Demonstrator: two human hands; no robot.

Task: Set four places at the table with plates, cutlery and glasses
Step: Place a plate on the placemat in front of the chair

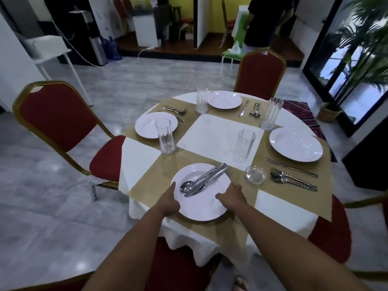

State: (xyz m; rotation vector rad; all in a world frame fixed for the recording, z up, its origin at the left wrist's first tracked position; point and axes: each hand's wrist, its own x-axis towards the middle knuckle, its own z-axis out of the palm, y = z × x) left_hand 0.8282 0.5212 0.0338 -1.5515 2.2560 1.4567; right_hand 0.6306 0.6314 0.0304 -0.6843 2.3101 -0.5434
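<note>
My grip: left hand point(170, 203) and right hand point(231, 198) pinch the plate point(202, 207) by its rim so the cutlery point(204, 180) can't slide.

Four plates point(201, 204), glasses point(245, 143); perhaps twelve cutlery point(294, 179)

Dim indoor light, glare patches on the floor point(79, 264), wide-angle bending, blurred edges.

Left hand point(170, 203), right hand point(232, 197) hold near plate point(201, 206); cutlery point(206, 178) on it.
</note>
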